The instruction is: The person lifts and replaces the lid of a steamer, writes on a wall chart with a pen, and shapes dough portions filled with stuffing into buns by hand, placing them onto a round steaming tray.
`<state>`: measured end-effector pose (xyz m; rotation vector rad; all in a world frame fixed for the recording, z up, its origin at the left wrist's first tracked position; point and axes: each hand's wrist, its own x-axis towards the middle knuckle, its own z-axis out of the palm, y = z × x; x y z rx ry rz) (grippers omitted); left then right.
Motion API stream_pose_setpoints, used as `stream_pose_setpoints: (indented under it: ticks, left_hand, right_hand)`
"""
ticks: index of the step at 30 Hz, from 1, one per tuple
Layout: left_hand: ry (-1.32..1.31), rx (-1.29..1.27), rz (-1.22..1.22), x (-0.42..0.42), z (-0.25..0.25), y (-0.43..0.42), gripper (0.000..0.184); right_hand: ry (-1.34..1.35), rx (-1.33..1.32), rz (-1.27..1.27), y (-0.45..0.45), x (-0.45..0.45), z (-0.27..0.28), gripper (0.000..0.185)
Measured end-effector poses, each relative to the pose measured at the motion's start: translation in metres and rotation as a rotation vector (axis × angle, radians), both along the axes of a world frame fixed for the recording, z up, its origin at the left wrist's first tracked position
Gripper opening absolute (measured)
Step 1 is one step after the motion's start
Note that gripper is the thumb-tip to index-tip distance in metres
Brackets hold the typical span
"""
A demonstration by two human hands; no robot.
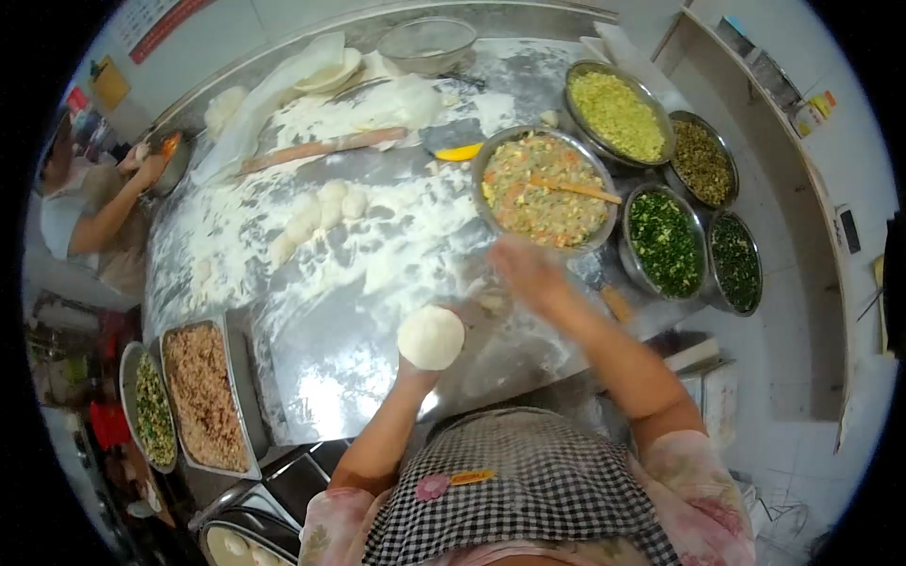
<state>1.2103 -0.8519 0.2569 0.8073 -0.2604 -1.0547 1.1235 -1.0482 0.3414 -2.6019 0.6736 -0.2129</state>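
A round, flat dough wrapper (431, 338) rests on my left hand (418, 368), which holds it from below above the near part of the metal table. The dough hides most of that hand's fingers. My right hand (530, 274) is blurred by motion just in front of the large bowl of mixed filling (557, 174). Whether its fingers are apart or closed does not show. A wooden spatula (576, 191) lies in that filling, its handle over the bowl's right rim. Several dough pieces (321, 209) sit in a row on the floured surface beyond my left hand.
A rolling pin (326, 149) and a yellow-edged scraper (458, 153) lie farther back. Bowls of yellow filling (618, 113) and chopped greens (665, 241) stand at the right. A tray of meat filling (203, 396) is at the left. Another person (94, 212) works at the far left.
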Motion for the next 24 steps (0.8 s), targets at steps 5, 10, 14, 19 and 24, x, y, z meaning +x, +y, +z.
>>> stream_pose_setpoints:
  ticks: [5,10,14,19,24]
  left_hand:
    - [-0.298,0.329,0.171,-0.008,0.014,-0.051,0.018]
    - [-0.217,0.270,0.235,-0.019,0.032,-0.108,0.021]
    - [-0.310,0.321,0.222,-0.020,0.058,-0.156,0.018]
    - [-0.261,0.291,0.276,-0.015,0.028,-0.228,0.021]
    - [-0.216,0.282,0.231,-0.019,0.012,-0.270,0.022]
  right_hand:
    - [0.077,-0.460,-0.215,-0.145,-0.042,-0.015,0.026]
    - [0.318,-0.623,0.147,-0.212,-0.058,-0.036,0.023]
    - [0.167,-0.111,0.204,-0.172,-0.057,-0.017,0.020]
    - [0.216,0.087,0.207,-0.156,-0.050,-0.021,0.020]
    - [0.049,0.195,0.068,-0.205,-0.082,-0.008,0.023]
